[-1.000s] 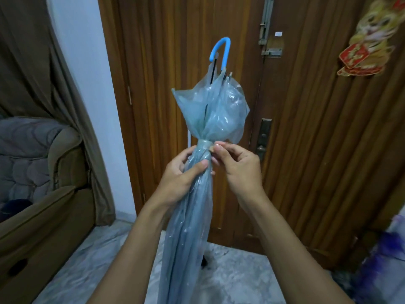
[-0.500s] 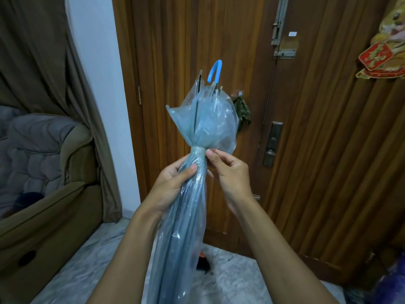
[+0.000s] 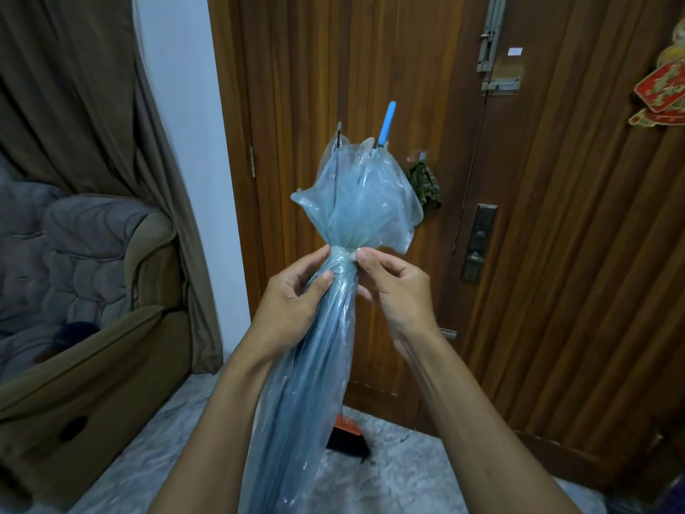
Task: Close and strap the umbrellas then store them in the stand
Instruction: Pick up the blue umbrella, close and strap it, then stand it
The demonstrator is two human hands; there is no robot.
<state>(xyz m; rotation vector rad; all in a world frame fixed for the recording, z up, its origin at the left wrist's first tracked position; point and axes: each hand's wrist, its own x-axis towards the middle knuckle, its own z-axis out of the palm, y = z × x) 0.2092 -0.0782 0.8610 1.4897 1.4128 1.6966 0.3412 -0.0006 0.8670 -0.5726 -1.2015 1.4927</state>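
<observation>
I hold a closed translucent light-blue umbrella (image 3: 315, 365) upright in front of a wooden door, handle end up. Its bright blue handle (image 3: 385, 122) pokes out above the flared canopy edge (image 3: 363, 202). A clear strap (image 3: 343, 252) cinches the canopy at mid height. My left hand (image 3: 293, 309) wraps the folded canopy just below the strap, thumb across the front. My right hand (image 3: 396, 291) pinches the strap from the right with thumb and fingertips. The lower part of the umbrella runs down between my forearms and out of view. No stand is visible.
A wooden door (image 3: 556, 254) with a lever handle (image 3: 476, 246) and bolt (image 3: 493, 42) fills the background. A brown armchair (image 3: 92, 328) and curtain (image 3: 92, 87) stand to the left. A small dark object with an orange top (image 3: 348, 435) sits on the marble floor by the door.
The camera view has shifted left and down. The umbrella has turned, so the hooked handle now shows edge-on. Both hands stay at the strap.
</observation>
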